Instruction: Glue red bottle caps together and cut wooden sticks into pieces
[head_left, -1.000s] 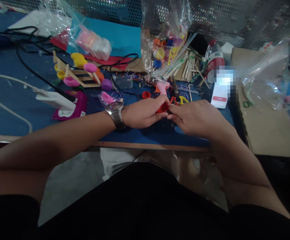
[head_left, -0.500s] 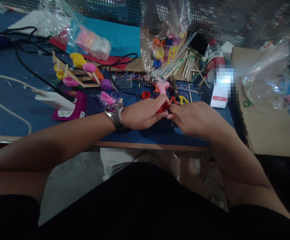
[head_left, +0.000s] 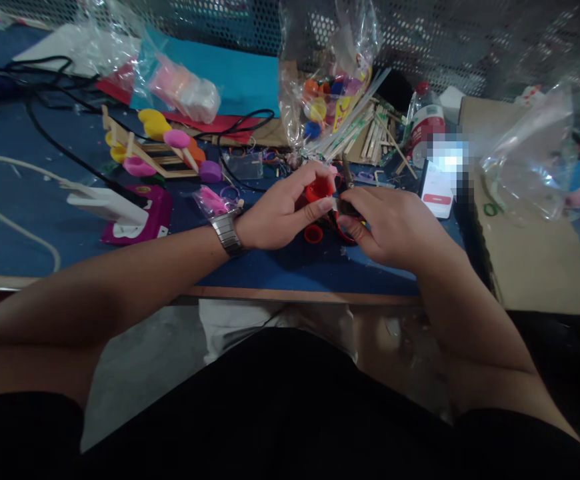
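Between the thumb and fingers of my left hand [head_left: 283, 210] is a small red plastic cup [head_left: 320, 189], its open side tipped toward me. My right hand [head_left: 393, 223] is closed just to the right, thumb and forefinger pinching a dark, partly hidden item that I cannot make out. A small pale piece shows between the two hands. Below the left fingertips, another small red cup [head_left: 313, 234] sits on the blue table [head_left: 280, 270]. Red curved parts lie under the right fingers, mostly covered.
A stick model with coloured cups [head_left: 163, 160] and a magenta power strip [head_left: 140, 213] stand left. Behind are a plastic bag of coloured caps [head_left: 315, 100], wooden sticks [head_left: 370, 137] and a bottle [head_left: 427, 120]. A lit phone [head_left: 437, 193] and cardboard [head_left: 530, 260] are right.
My left hand has opened up and moved slightly up and left, exposing more of the red cup. The right fingers have loosened and shifted. The lower red cup is now visible under the hands.
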The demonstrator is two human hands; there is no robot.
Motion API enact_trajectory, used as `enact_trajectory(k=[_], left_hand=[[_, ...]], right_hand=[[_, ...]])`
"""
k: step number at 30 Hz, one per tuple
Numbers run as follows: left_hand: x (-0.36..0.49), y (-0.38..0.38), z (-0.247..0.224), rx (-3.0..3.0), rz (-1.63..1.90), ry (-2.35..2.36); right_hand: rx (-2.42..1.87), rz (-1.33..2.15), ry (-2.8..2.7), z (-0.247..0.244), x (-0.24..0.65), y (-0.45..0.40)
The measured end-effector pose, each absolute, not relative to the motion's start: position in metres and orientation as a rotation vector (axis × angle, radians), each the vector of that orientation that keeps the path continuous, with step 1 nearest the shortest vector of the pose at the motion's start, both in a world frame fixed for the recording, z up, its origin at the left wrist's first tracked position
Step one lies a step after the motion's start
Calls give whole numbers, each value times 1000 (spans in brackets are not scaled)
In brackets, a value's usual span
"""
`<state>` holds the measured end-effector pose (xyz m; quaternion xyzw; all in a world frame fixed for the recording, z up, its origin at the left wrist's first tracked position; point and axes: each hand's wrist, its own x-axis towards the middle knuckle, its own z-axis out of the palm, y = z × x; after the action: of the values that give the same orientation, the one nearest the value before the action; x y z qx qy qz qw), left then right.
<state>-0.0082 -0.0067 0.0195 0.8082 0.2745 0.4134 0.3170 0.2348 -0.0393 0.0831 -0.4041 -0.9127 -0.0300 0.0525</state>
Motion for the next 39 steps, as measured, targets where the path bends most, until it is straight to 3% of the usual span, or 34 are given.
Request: enact_trajectory(k=[11,20,39], left_hand=[[-7,1,15,1671,1197,826],[-5,-14,16,1852,1017,816],[-7,-18,25,2097,1087,778]], right_hand=[[-1380,-145,-2628,86,233,-41],[-1288,-94,-2626,79,227,-43],[-1322,-100,-2742,84,221,-54]])
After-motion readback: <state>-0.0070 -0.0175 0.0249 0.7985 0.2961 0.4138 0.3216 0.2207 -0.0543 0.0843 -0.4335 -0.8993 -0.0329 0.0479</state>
